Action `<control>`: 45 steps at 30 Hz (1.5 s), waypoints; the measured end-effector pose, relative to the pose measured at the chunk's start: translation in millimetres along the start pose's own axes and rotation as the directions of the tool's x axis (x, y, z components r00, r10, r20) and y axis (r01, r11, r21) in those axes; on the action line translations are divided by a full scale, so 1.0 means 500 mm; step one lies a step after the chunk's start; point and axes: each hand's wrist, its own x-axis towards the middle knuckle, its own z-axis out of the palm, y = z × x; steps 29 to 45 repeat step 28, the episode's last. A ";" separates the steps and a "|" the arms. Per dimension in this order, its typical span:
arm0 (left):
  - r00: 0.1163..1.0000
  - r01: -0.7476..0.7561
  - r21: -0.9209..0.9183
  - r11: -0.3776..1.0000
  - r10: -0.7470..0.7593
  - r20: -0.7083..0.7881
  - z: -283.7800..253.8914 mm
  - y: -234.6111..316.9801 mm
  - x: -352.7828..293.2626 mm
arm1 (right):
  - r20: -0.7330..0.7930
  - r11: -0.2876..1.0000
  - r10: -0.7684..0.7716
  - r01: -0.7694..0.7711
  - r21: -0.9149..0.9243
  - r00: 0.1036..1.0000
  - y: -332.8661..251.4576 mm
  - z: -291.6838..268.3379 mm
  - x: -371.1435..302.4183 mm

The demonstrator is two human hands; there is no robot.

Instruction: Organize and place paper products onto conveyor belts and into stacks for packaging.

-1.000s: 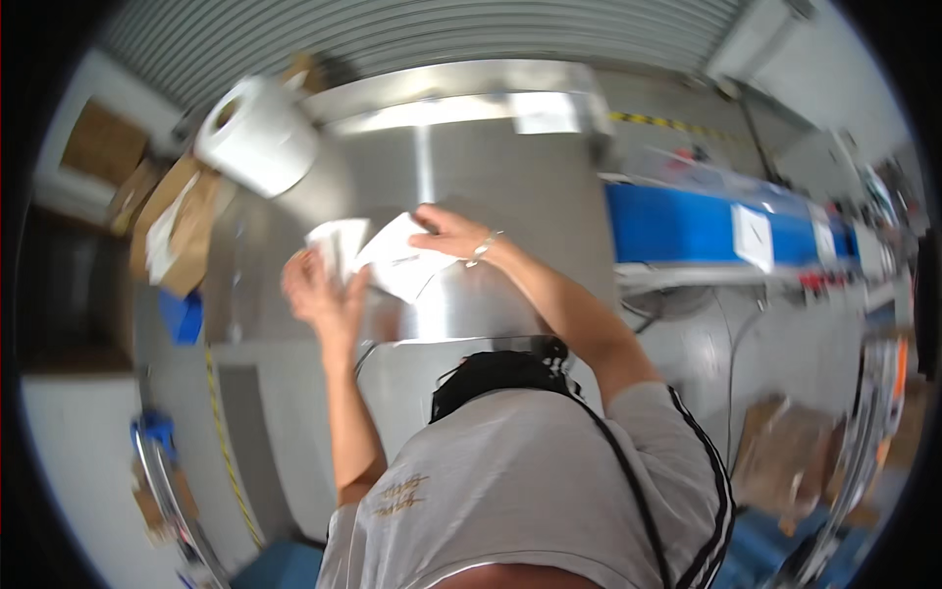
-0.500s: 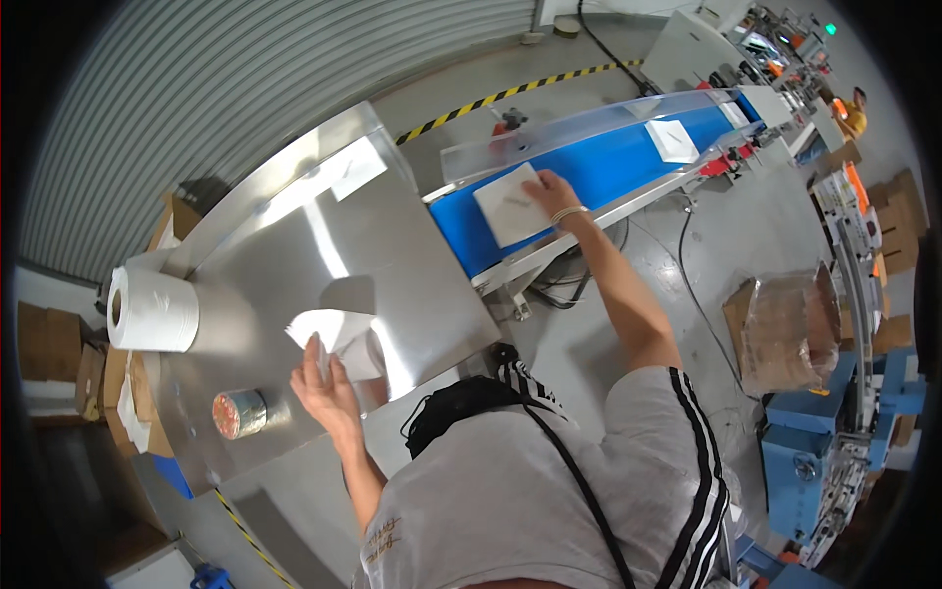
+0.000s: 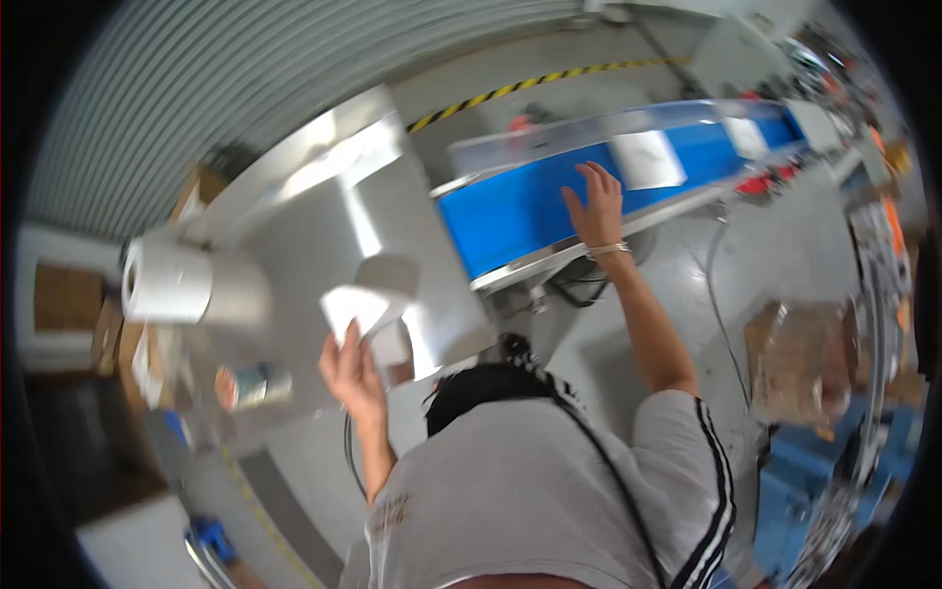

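My left hand [image 3: 353, 368] is over the near right part of the metal table, its fingers closed at the lower edge of a tilted, thin white sheet [image 3: 345, 302]. Blur hides how many layers that sheet has. Above the near half of the blue conveyor belt [image 3: 520, 211], my right hand [image 3: 597, 208] is raised with fingers apart and nothing in them. Just past its fingertips a white square packet [image 3: 648, 160] lies flat on the belt. Farther along the belt is a second white packet [image 3: 746, 137].
On the metal table [image 3: 294, 255] are a large white roll [image 3: 169, 283] and a tape roll [image 3: 253, 386]. A clear guard [image 3: 540, 145] runs along the belt's far side. To the right stands a plastic-lined carton [image 3: 800, 361] near blue machinery [image 3: 805, 491].
My right hand has let go of the white packet it held on the belt and opened. A packet now lies just beyond it. The left hand still holds the sheet; the view has shifted.
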 end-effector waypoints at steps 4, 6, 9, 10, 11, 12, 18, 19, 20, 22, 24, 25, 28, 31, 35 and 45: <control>0.998 -0.063 -0.019 0.998 0.063 0.022 0.007 0.038 0.022 | 0.554 0.756 0.008 -0.368 0.541 0.832 -0.165 0.013 -0.034; 0.997 -0.075 -0.008 0.997 0.075 -0.013 0.010 0.036 0.021 | 0.649 0.706 -0.203 -0.350 0.616 0.733 -0.240 0.037 -0.047; 0.999 -0.035 -0.011 0.999 0.035 -0.013 0.004 0.035 0.018 | 0.662 0.656 -0.414 -0.300 0.693 0.625 -0.326 0.086 -0.064; 0.999 -0.036 -0.020 0.999 0.036 -0.006 -0.001 0.031 0.017 | 0.669 0.649 -0.467 -0.289 0.704 0.579 -0.354 0.095 -0.064; 0.998 -0.055 -0.013 0.998 0.055 0.003 -0.005 0.025 0.015 | 0.681 0.642 -0.501 -0.298 0.707 0.535 -0.381 0.088 -0.057; 0.999 -0.050 -0.015 0.999 0.050 -0.001 -0.007 0.021 0.016 | 0.682 0.644 -0.503 -0.296 0.705 0.530 -0.395 0.097 -0.059; 0.994 -0.100 -0.061 0.993 0.103 0.038 -0.017 0.030 0.031 | 0.552 0.609 -0.611 -0.108 0.786 0.568 -0.371 0.150 -0.088; 0.994 -0.091 -0.034 0.995 0.093 0.056 -0.023 0.029 0.032 | 0.563 0.602 -0.571 -0.161 0.782 0.598 -0.358 0.147 -0.091; 0.994 -0.083 -0.006 0.997 0.083 0.073 -0.026 0.029 0.032 | 0.574 0.591 -0.529 -0.213 0.778 0.625 -0.343 0.141 -0.091; 0.995 -0.065 -0.051 0.997 0.068 0.066 -0.020 0.028 0.034 | 0.668 0.625 -0.474 -0.314 0.714 0.574 -0.320 0.118 -0.081; 0.993 -0.103 -0.010 0.995 0.104 0.063 -0.014 0.021 0.035 | 0.765 0.668 -0.396 -0.412 0.620 0.509 -0.319 0.090 -0.073; 0.992 -0.106 -0.014 0.994 0.107 0.065 -0.012 0.023 0.037 | 0.765 0.670 -0.392 -0.411 0.618 0.512 -0.321 0.083 -0.069; 0.989 -0.120 -0.028 0.992 0.122 0.078 -0.007 0.031 0.038 | 0.788 0.671 -0.421 -0.431 0.603 0.449 -0.336 0.079 -0.064; 0.989 -0.120 -0.028 0.992 0.122 0.078 -0.007 0.031 0.038 | 0.788 0.671 -0.421 -0.431 0.603 0.449 -0.336 0.079 -0.064; 0.989 -0.120 -0.028 0.992 0.122 0.078 -0.007 0.031 0.038 | 0.788 0.671 -0.421 -0.431 0.603 0.449 -0.336 0.079 -0.064; 0.989 -0.120 -0.028 0.992 0.122 0.078 -0.007 0.031 0.038 | 0.788 0.671 -0.421 -0.431 0.603 0.449 -0.336 0.079 -0.064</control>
